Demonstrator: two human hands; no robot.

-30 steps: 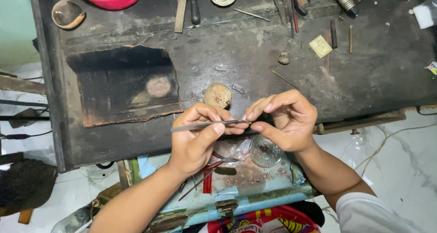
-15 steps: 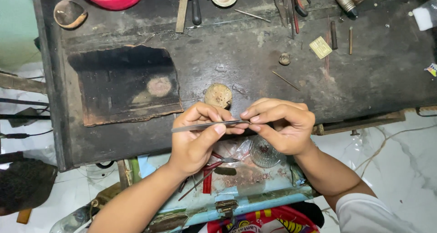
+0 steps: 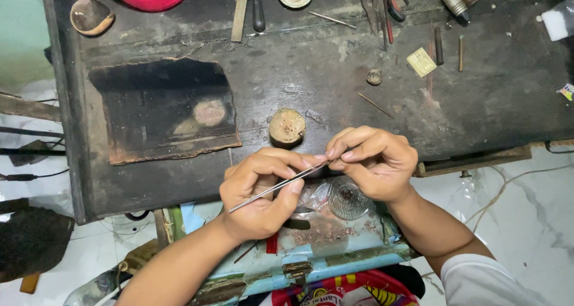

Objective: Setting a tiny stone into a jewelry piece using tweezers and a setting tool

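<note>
Fingers of both hands pinch a thin metal rod (image 3: 278, 186) over the workbench (image 3: 335, 79) edge. Left hand (image 3: 263, 192) grips its middle; right hand (image 3: 373, 162), at two o'clock, clamps the tip.

Wooden disc (image 3: 287, 127) behind thin rod (image 3: 278, 187)

Two bare forearms, no rings, watch or gloves visible. Left hand (image 3: 260, 193) on a bare arm, no sleeve in view. Right hand (image 3: 373, 162); white sleeve (image 3: 484, 282) starts near the elbow. Short, unpainted fingernails.
</note>
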